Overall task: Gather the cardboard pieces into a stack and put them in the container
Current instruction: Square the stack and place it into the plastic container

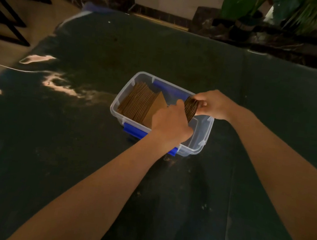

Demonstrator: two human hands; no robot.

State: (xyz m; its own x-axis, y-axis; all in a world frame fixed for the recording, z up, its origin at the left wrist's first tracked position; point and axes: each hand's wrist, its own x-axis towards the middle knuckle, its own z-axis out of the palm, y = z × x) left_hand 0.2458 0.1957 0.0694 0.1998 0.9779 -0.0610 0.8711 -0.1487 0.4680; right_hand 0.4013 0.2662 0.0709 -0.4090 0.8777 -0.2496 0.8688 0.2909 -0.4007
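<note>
Right of the frame's centre, a stack of cardboard pieces point(191, 109) is gripped between the left hand point(170, 122) and right hand point(212, 104), both closed on it, above the clear container point(200, 143). Pieces already leaning inside point(141, 103) could obstruct it, and loose sheets might splay or slip out. Nothing else is seen on the dark table point(70, 149).

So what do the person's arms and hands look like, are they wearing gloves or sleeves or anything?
No gloves and no sleeves in view. Both forearms are bare from the bottom edge of the picture up to the wrists. The left hand and right hand are bare too, and no watch, bracelet or ring shows on the wrists or fingers, though the dim light could hide small details.
</note>
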